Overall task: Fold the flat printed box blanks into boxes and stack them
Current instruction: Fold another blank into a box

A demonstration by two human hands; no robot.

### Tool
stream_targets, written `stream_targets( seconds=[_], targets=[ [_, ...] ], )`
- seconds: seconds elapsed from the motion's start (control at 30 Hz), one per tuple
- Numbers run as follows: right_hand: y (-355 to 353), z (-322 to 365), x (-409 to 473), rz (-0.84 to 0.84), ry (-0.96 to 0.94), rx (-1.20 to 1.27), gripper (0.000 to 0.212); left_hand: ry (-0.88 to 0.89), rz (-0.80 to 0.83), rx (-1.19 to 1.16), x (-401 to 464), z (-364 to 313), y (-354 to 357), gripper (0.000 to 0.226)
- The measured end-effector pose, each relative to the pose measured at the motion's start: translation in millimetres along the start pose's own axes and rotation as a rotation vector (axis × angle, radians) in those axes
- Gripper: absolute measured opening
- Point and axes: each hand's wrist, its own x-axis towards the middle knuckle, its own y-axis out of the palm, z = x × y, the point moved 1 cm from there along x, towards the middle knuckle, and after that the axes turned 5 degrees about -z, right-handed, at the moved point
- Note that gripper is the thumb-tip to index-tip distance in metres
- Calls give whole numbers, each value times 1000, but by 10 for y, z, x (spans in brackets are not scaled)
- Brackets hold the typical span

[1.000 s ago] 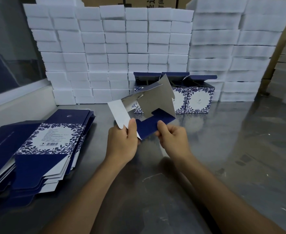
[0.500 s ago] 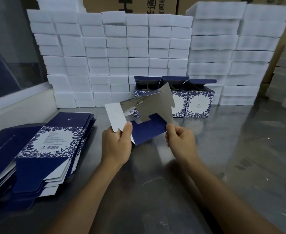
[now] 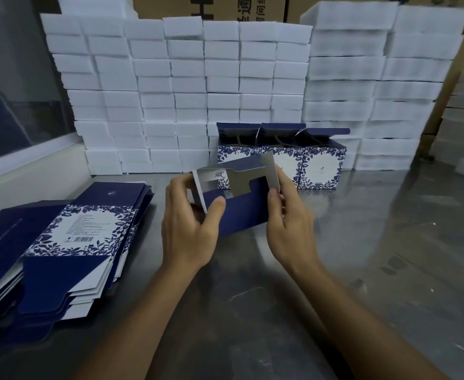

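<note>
Left hand and right hand, each pinching an edge of the navy-and-white printed cardboard box blank above the steel table, have opened it from flat toward a sleeve; bottom flaps remain unfolded, judged mid-erection.

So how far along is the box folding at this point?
Early on. Done: three folded boxes stand in a row against the white foam blocks, top flaps open. In hand: the left hand and right hand hold a half-formed blank above the table. Left: a thick pile of flat blanks at the left.
</note>
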Motion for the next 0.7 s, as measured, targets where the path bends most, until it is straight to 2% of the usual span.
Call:
stream_targets(
  seconds=[0.07, 0.13, 0.33, 0.6, 0.7],
  targets=[
    [-3, -2, -1, 10, -37, -13, 52, -51, 28, -23, 26, -26, -4, 53],
    [2, -18, -3, 31, -63, -38, 53, -103, 57, -2, 42, -53, -2, 54],
    [10, -8, -7, 86, -126, -42, 51, -220, -35, -103, 101, -157, 38, 21],
    [18, 11, -51, 187, -159, 45, 55, -261, -68, -124, 103, -134, 64, 8],
    [35, -5, -65, 215, -167, 68, 50, -291, -99, -130, 117, -117, 59, 13]
  ],
)
